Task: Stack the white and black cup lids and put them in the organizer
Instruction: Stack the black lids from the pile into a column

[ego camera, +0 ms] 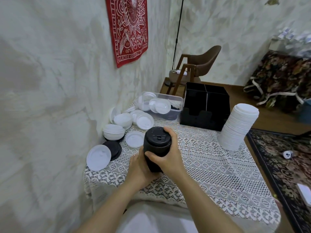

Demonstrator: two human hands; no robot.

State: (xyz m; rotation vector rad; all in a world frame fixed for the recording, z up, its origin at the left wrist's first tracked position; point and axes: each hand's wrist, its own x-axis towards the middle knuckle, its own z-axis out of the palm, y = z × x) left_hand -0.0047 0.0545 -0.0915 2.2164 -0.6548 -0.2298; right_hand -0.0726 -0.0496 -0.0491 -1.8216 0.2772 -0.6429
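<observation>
A tall stack of black lids is held above the lace-covered table, tilted toward me. My right hand grips it from the right, thumb across its front. My left hand holds its lower end from the left. A tall leaning stack of white lids stands at the right of the table. The black organizer sits at the back, its compartments showing nothing inside. Loose white lids and a few black lids lie at the left by the wall.
A clear plastic bin with white lids sits left of the organizer. The wall runs close along the table's left side. A brown chair stands behind the table. A patterned rug covers the floor to the right.
</observation>
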